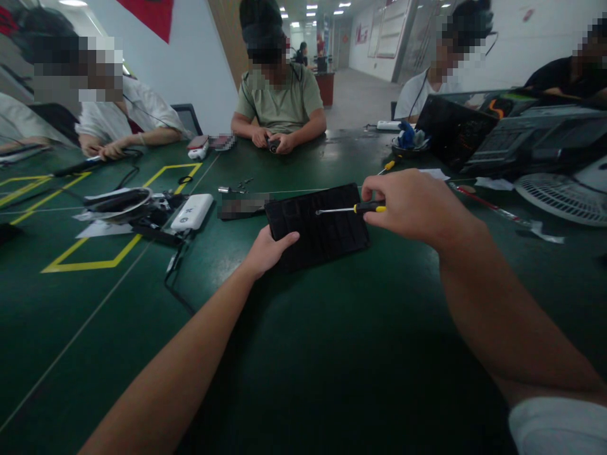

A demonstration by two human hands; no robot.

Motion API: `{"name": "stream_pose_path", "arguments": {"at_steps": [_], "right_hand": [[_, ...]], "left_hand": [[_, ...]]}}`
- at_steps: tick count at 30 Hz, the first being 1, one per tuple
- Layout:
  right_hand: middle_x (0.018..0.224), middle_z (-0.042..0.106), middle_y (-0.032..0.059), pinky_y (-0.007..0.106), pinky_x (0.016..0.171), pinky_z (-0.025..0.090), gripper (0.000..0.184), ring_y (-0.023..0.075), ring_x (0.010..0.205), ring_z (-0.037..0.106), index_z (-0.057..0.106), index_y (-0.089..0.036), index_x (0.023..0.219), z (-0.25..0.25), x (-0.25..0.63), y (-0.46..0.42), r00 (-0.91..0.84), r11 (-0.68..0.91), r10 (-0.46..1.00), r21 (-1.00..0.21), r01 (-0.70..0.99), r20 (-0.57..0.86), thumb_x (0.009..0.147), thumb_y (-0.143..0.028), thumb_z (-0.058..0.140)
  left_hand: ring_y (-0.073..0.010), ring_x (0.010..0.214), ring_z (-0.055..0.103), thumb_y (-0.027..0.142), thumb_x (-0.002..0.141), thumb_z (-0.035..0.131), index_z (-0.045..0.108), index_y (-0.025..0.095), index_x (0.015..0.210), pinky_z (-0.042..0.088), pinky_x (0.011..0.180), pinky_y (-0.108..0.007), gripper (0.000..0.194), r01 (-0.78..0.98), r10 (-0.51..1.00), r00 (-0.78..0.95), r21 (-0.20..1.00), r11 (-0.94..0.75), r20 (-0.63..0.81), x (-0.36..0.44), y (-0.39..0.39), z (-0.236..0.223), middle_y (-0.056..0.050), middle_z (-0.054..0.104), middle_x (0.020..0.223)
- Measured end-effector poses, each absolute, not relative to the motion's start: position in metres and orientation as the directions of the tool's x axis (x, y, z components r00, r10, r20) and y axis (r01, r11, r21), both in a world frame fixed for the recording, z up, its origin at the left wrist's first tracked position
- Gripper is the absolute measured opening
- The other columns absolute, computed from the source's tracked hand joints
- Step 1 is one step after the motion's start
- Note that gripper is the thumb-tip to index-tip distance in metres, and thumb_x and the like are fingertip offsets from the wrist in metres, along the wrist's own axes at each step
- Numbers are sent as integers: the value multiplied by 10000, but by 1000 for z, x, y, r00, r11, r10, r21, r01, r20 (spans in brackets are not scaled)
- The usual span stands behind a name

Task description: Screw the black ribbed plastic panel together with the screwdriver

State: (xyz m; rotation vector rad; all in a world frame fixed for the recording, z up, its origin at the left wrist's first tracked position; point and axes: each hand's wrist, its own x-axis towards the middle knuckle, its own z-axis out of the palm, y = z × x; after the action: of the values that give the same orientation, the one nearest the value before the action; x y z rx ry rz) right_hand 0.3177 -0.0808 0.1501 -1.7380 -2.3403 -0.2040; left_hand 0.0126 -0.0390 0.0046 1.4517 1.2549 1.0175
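Observation:
A flat black rectangular case or panel point(327, 240), with ridges on its upper face, is tilted up from the green table. My left hand point(271, 251) grips its left edge, the thumb lying on the face. A screwdriver point(339, 210) with a black and yellow handle is pinched by the fingertips of my right hand point(408, 205). Its metal shaft points left across the panel; I cannot tell whether the tip touches it. Behind the panel's left side lie several small screws point(244, 183) and a short metal bit or socket point(226, 189).
A white power bank point(192, 212) with a cable and a cluttered pile point(126, 205) lie at left. A second yellow-handled tool point(389, 166) rests beyond my right hand. At right are a white fan point(564, 196) and dark equipment point(531, 139). Several people sit around the table.

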Motion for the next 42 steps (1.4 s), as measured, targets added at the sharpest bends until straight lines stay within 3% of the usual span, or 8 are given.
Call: {"name": "stream_pose_path", "arguments": {"at_steps": [7, 42], "right_hand": [[984, 820, 109, 393, 699, 422, 281, 305, 878, 706, 860, -272, 1100, 153, 315, -83, -249, 261, 938, -19, 965, 242, 892, -362, 694], [1105, 855, 142, 450, 790, 512, 357, 380, 1038, 759, 909, -264, 1136, 157, 313, -84, -189, 193, 962, 0, 981, 196, 965, -453, 659]], "left_hand": [[-389, 1291, 786, 433, 834, 914, 764, 193, 1255, 599, 1179, -623, 507, 174, 991, 134, 984, -33, 10, 14, -40, 6, -147, 843, 1344], [-400, 1302, 780, 488, 800, 952, 765, 180, 1270, 572, 1204, -646, 592, 164, 992, 129, 986, -31, 9, 13, -39, 5, -152, 841, 1344]]}}
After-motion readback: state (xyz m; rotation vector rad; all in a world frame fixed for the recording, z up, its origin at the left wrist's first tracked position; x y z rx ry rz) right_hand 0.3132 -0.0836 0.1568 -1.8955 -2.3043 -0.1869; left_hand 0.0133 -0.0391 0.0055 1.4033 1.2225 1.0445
